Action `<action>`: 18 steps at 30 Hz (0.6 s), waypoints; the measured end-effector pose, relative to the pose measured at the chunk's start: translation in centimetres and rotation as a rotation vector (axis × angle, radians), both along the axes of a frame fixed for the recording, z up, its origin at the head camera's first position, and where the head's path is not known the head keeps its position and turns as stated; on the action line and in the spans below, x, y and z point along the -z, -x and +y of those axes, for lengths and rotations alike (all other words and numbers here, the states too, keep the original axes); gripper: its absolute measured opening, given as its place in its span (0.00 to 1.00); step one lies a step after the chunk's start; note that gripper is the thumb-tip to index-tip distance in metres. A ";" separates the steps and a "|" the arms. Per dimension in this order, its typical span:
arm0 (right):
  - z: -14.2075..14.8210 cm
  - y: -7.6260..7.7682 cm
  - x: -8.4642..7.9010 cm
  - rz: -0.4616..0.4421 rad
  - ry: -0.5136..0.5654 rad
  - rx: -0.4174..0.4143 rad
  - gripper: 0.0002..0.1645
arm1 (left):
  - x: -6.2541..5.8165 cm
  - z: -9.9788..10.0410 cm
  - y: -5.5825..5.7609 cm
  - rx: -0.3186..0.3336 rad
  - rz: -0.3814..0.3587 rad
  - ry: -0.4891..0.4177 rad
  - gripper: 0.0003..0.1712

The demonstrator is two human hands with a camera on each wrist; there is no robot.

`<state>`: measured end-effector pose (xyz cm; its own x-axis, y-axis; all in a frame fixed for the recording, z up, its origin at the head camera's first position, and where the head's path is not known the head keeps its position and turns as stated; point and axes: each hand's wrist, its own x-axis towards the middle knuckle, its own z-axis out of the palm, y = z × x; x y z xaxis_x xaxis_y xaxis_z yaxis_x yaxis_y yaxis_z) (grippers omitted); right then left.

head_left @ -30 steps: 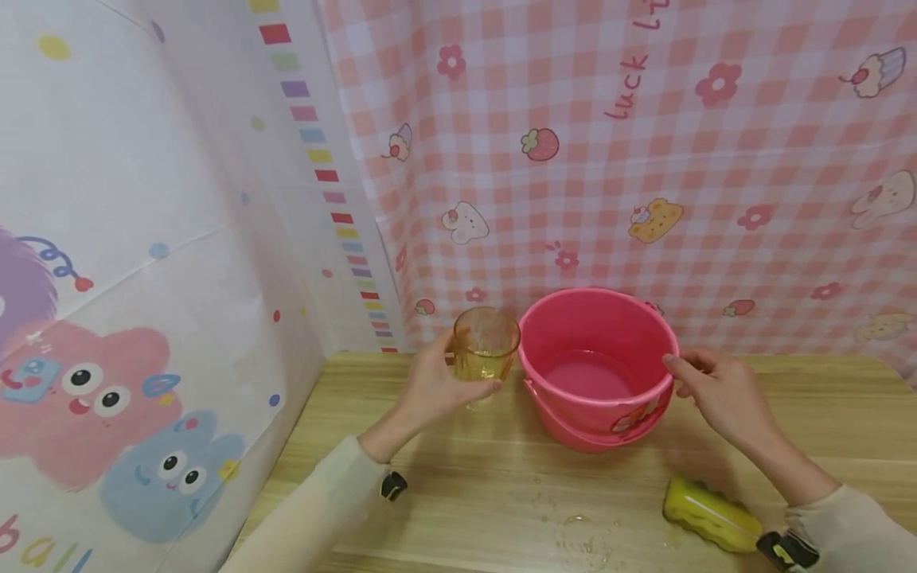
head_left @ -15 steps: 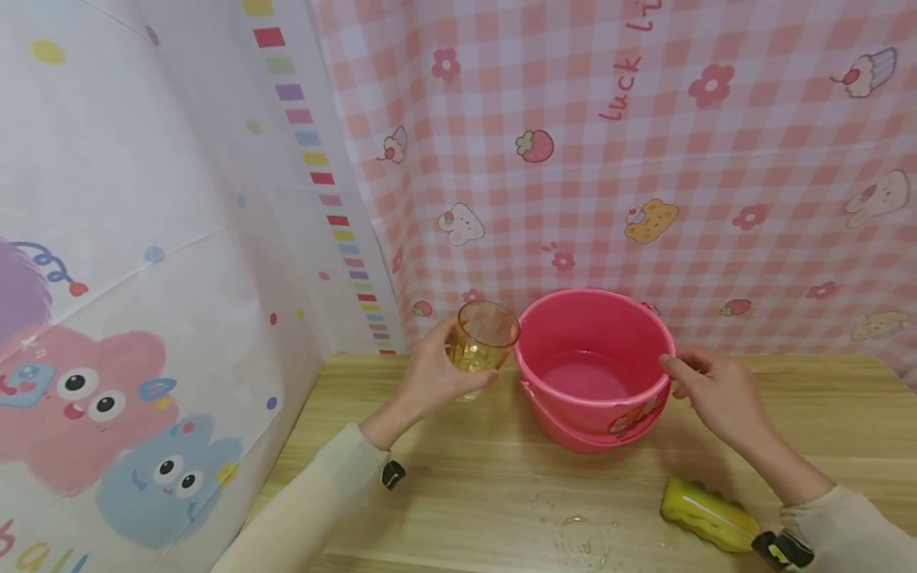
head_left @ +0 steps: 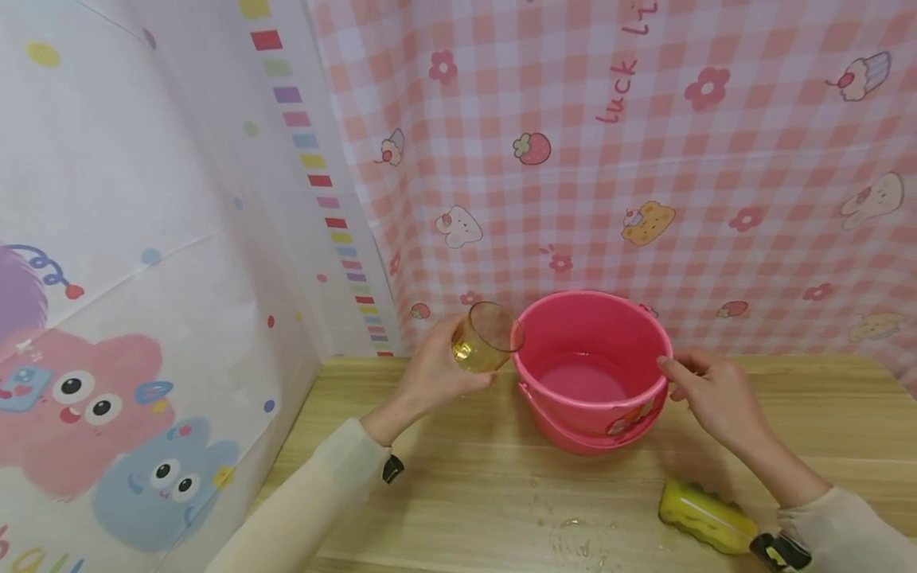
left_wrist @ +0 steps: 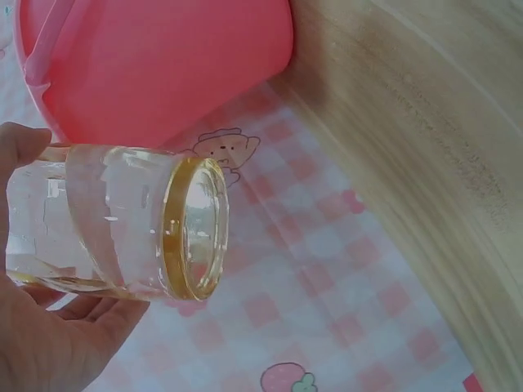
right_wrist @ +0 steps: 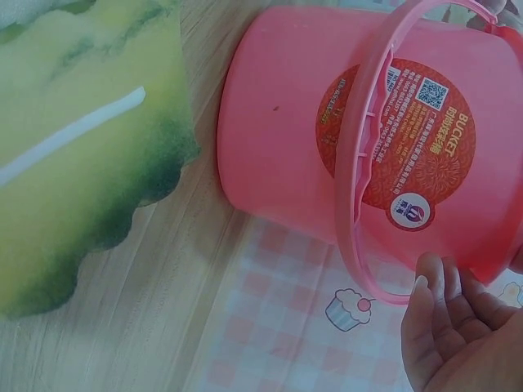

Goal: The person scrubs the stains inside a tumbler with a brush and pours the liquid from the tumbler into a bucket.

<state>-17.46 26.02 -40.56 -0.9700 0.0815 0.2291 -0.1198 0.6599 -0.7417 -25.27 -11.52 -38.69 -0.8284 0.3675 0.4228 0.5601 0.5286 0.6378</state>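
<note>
A person's left hand (head_left: 435,364) grips an amber glass (head_left: 484,345) tilted toward the pink bucket (head_left: 589,325) between both hands, whose rim the right hand (head_left: 722,398) pinches; tipping cleanly would likely call for the glass's lip well inside that rim and a firm, steadying hold.

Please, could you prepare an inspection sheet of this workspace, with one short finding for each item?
Surface: wood-grain table; drops, apparently water, on its near part.
Job's things: glass, tilted toward the bucket; bucket upright, with what looks like liquid at the bottom.
Clutter: yellow-green sponge, lying on the table by the right wrist.
Hands: left hand holds the glass; right hand holds the bucket's rim.
Cables: nothing seen.
Surroundings: checked cloth behind; printed sheet at left.
</note>
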 end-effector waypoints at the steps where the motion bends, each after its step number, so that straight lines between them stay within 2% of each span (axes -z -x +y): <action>1: 0.0 0.0 0.0 -0.003 0.001 0.000 0.27 | -0.1 0.0 0.0 0.000 0.008 0.011 0.45; 9: -0.2 -0.1 -0.1 -0.003 0.002 -0.003 0.28 | -0.7 0.3 -0.1 -0.036 0.009 0.100 0.48; 18: -0.1 -0.1 -0.2 0.008 -0.003 -0.002 0.27 | -1.2 0.5 0.2 -0.045 0.069 0.189 0.50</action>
